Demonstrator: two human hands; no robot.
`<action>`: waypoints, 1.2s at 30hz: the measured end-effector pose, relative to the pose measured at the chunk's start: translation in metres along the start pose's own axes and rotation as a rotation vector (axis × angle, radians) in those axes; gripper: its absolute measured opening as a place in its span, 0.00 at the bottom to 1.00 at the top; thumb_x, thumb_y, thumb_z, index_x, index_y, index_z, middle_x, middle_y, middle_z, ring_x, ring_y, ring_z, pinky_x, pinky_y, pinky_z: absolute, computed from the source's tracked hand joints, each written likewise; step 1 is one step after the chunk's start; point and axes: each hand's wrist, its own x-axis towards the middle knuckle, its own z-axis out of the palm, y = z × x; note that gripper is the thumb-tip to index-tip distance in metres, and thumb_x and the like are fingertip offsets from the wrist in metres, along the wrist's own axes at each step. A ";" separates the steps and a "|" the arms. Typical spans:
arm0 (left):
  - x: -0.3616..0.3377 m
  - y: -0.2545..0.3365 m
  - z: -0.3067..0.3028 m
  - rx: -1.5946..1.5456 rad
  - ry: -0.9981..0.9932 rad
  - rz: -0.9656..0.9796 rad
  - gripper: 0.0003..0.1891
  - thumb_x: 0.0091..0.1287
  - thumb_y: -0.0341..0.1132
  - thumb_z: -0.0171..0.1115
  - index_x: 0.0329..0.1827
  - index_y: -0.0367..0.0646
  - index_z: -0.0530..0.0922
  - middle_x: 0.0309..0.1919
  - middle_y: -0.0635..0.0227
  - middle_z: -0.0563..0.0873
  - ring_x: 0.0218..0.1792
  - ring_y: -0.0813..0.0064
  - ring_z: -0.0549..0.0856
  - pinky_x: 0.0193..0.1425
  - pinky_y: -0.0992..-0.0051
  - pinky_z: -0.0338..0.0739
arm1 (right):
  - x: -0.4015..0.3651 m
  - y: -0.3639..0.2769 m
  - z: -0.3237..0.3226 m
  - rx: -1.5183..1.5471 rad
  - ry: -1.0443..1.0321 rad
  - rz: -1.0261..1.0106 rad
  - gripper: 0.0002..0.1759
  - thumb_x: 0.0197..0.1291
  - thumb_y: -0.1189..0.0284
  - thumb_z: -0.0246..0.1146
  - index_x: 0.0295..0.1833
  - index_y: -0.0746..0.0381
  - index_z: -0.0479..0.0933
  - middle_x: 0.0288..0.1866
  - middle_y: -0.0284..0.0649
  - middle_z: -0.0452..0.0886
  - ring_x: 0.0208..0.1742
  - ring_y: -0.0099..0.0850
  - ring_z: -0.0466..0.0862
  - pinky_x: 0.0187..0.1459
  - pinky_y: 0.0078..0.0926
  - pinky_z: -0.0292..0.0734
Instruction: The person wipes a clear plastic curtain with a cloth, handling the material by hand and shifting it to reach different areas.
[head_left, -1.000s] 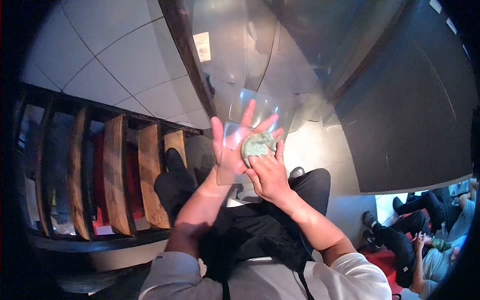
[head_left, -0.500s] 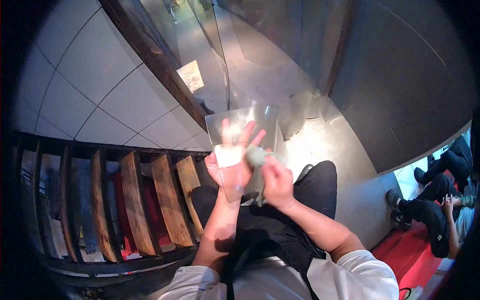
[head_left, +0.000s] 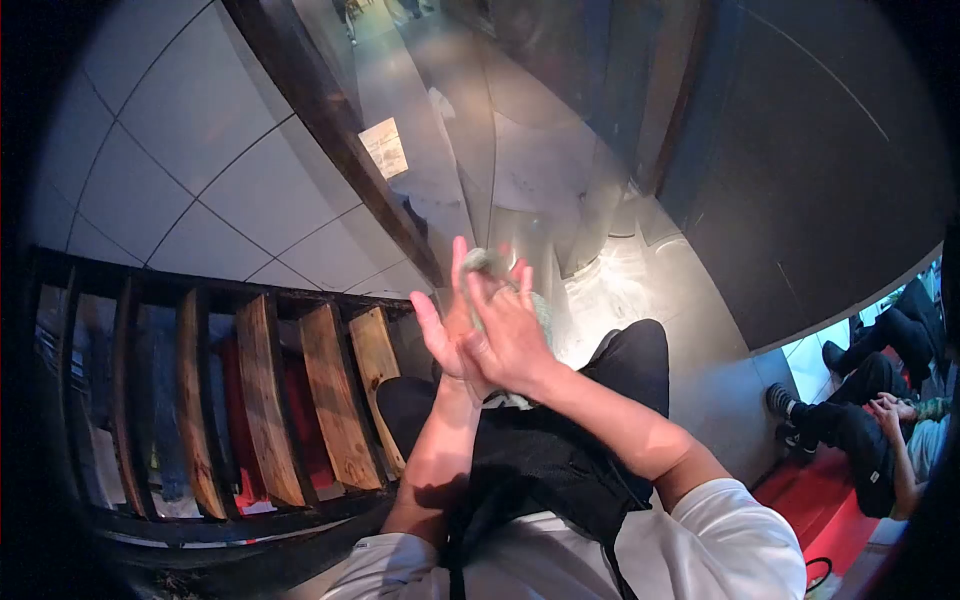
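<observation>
My left hand [head_left: 452, 335] is raised in front of my lap, its palm turned up and its thumb and fingers stretched out. Across that palm lies my right hand [head_left: 512, 338], with a grey-green cloth [head_left: 486, 262] pressed under its fingers. Part of the cloth shows beyond the fingertips and at the right side of the hand. The contact between the two palms is hidden. A clear sheet seen over my left palm earlier cannot be made out now.
Wooden slats [head_left: 263, 400] in a dark frame stand at my left. Beyond my hands is a glass panel with a paper label [head_left: 384, 148]. A large dark curved surface [head_left: 800, 190] fills the right. A seated person [head_left: 870, 420] is at far right, by a red surface [head_left: 825, 510].
My right hand has moved left and up, from beside the left palm to across it, with the cloth. The clear sheet over my left hand has gone from sight.
</observation>
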 end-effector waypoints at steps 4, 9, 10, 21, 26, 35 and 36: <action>0.005 0.006 -0.014 0.056 -0.010 -0.051 0.48 0.67 0.79 0.38 0.86 0.65 0.48 0.82 0.43 0.53 0.81 0.41 0.54 0.75 0.28 0.53 | -0.017 -0.006 0.009 0.200 -0.056 -0.050 0.32 0.74 0.54 0.54 0.68 0.71 0.71 0.61 0.61 0.77 0.66 0.59 0.76 0.78 0.66 0.47; 0.014 0.006 -0.043 -0.140 -0.086 -0.083 0.44 0.69 0.73 0.44 0.84 0.63 0.55 0.80 0.41 0.57 0.81 0.38 0.52 0.75 0.26 0.52 | -0.048 0.019 0.004 0.401 -0.029 -0.084 0.18 0.67 0.73 0.63 0.59 0.69 0.79 0.46 0.54 0.85 0.52 0.55 0.84 0.71 0.58 0.70; 0.016 0.008 -0.045 -0.167 -0.073 -0.083 0.44 0.68 0.74 0.45 0.84 0.62 0.56 0.81 0.42 0.56 0.81 0.38 0.51 0.75 0.26 0.49 | -0.054 0.022 -0.004 0.393 0.007 -0.061 0.14 0.68 0.80 0.61 0.56 0.71 0.81 0.40 0.47 0.87 0.46 0.42 0.88 0.66 0.45 0.77; 0.003 0.000 -0.047 0.030 -0.063 -0.040 0.54 0.58 0.88 0.35 0.85 0.72 0.48 0.83 0.47 0.49 0.80 0.39 0.53 0.74 0.24 0.49 | 0.001 0.010 0.008 0.506 -0.133 0.140 0.24 0.70 0.71 0.62 0.70 0.67 0.74 0.68 0.60 0.76 0.74 0.53 0.74 0.75 0.48 0.63; 0.000 0.009 -0.075 0.092 -0.021 -0.119 0.51 0.62 0.84 0.38 0.85 0.76 0.40 0.83 0.52 0.51 0.80 0.42 0.54 0.69 0.23 0.59 | -0.014 -0.008 0.029 0.287 -0.081 -0.197 0.25 0.69 0.70 0.63 0.70 0.65 0.74 0.66 0.56 0.78 0.71 0.53 0.76 0.76 0.50 0.63; 0.008 -0.009 -0.038 0.272 0.088 -0.133 0.48 0.65 0.81 0.38 0.85 0.77 0.39 0.83 0.51 0.49 0.80 0.39 0.55 0.68 0.24 0.62 | -0.001 0.005 0.002 0.113 -0.091 -0.223 0.25 0.67 0.73 0.63 0.68 0.67 0.73 0.69 0.55 0.76 0.74 0.52 0.72 0.76 0.54 0.62; 0.011 -0.010 -0.039 0.180 0.063 -0.162 0.48 0.65 0.82 0.39 0.85 0.77 0.39 0.83 0.51 0.49 0.80 0.38 0.54 0.69 0.25 0.61 | 0.004 0.005 0.000 0.139 -0.105 -0.245 0.24 0.67 0.74 0.63 0.68 0.67 0.74 0.69 0.55 0.75 0.74 0.52 0.71 0.76 0.55 0.62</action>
